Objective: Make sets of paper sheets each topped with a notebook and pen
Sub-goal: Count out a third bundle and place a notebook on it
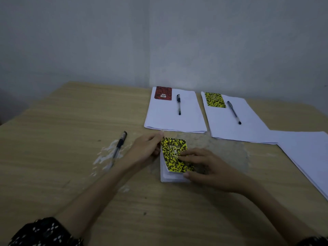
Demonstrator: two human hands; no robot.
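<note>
Counter point(71, 174), wood. Two finished sets at 12 to 1 o'clock: sheets with red notebook point(163, 93) and pen point(178, 104); sheets with yellow notebook point(215, 99) and pen point(234, 112). Bare stack point(308, 157) at 3 o'clock. Centre: third notebook point(174, 155), yellow, between both hands. Left hand point(145, 151) grip pinches its far-left edge; right hand point(204, 166) holds its near-right corner. Loose pen point(119, 145) at 9 o'clock. Step, as judged: third set. Next: lift notebook onto bare stack, then pen.
</note>
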